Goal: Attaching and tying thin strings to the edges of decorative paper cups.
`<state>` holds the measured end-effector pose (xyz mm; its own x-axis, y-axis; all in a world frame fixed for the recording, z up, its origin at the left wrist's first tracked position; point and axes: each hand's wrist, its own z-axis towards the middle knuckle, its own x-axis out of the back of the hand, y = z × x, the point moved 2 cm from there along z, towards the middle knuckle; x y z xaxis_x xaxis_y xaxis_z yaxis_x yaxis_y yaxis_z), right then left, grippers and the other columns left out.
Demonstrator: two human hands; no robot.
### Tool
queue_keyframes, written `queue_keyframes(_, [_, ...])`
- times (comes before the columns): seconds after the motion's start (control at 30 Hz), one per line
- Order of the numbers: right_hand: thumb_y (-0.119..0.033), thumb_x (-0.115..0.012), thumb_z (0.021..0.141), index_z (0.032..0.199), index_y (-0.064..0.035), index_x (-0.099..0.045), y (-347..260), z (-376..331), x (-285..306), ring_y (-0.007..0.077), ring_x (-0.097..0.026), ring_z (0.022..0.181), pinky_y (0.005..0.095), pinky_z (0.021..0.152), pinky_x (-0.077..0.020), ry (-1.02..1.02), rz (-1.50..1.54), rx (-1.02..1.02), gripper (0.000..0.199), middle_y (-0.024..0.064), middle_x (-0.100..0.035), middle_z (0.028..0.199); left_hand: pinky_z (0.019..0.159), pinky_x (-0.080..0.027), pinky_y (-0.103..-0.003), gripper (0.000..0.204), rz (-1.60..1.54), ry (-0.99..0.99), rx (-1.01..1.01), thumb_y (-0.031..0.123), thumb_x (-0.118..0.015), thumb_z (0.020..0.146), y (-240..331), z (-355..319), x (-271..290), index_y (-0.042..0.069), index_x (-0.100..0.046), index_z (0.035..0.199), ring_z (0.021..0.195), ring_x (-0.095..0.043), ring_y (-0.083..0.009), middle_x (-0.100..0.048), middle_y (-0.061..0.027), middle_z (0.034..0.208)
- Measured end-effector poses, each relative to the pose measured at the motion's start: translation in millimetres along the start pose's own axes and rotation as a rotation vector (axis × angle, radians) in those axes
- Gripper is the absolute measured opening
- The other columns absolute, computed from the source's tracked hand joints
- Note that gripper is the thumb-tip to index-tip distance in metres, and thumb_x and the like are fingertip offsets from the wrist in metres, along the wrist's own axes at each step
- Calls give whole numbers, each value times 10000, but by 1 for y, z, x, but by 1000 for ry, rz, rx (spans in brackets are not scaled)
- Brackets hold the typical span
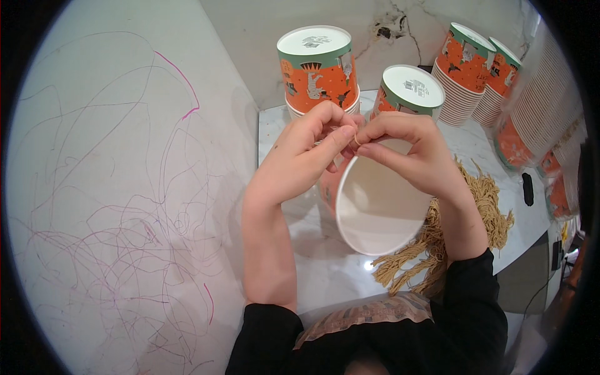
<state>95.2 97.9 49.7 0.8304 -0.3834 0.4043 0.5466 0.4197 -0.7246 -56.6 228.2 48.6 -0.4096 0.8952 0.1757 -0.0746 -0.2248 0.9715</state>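
A large paper bucket lies tipped on its side, its white inside facing me. At its upper rim my left hand and my right hand meet, fingertips pinched together. A short bit of tan string shows between the fingertips; the rest of it is hidden by the fingers. Both hands are closed around this spot, touching or nearly touching the bucket's edge. Beneath my right forearm a loose pile of tan strings spreads over the table.
Upside-down stacks of orange and green buckets, one behind my left hand and another behind my right, stand on the marble-patterned table. More stacks line the back right, some in clear plastic. A black object lies right. A scribbled white wall rises left.
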Motion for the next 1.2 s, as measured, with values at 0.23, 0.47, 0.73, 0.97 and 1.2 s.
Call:
queue_keyframes(0.23, [-37, -722, 887, 990, 39, -737, 7, 0, 3, 134, -706, 848, 285, 808, -550, -98, 127, -69, 129, 84, -760, 890, 752, -508, -235, 225, -71, -76, -36, 191, -645, 1012, -10, -4, 7, 36, -560, 1151, 894, -647, -81, -652, -11, 983])
queue_keyframes(0.47, [-43, -715, 899, 983, 27, -744, 10, 3, 3, 117, -690, 866, 279, 809, -541, -179, 81, -43, 113, 72, -753, 907, 747, -447, -210, 201, 257, -79, 209, 141, -750, 922, 11, -20, 26, 20, -698, 1075, 830, -600, -72, -672, 0, 930])
queue_keyframes(0.73, [-22, -737, 881, 931, -4, -759, 13, 4, 0, 128, -675, 877, 274, 811, -530, -243, 226, -147, 57, 52, -741, 927, 712, -461, -225, 142, 273, 112, -243, 151, -692, 967, 6, -19, 24, 10, -684, 983, 798, -587, -58, -669, 11, 904])
queue_keyframes(0.97, [-58, -724, 923, 1006, 23, -715, 17, 5, 5, 129, -693, 929, 270, 856, -545, -184, 518, -204, 116, 67, -739, 989, 643, -406, -205, 171, 51, 94, -41, 161, -643, 1011, 12, -19, 13, 7, -637, 937, 724, -483, -9, -596, 59, 809])
queue_keyframes(1.2, [-66, -730, 925, 1052, 22, -729, 22, 3, 6, 108, -690, 843, 247, 779, -554, -12, 618, -266, 155, 50, -731, 918, 566, -317, -205, 98, 272, 91, 62, 123, -724, 930, 20, -20, 10, 36, -680, 946, 670, -393, 10, -549, 94, 767])
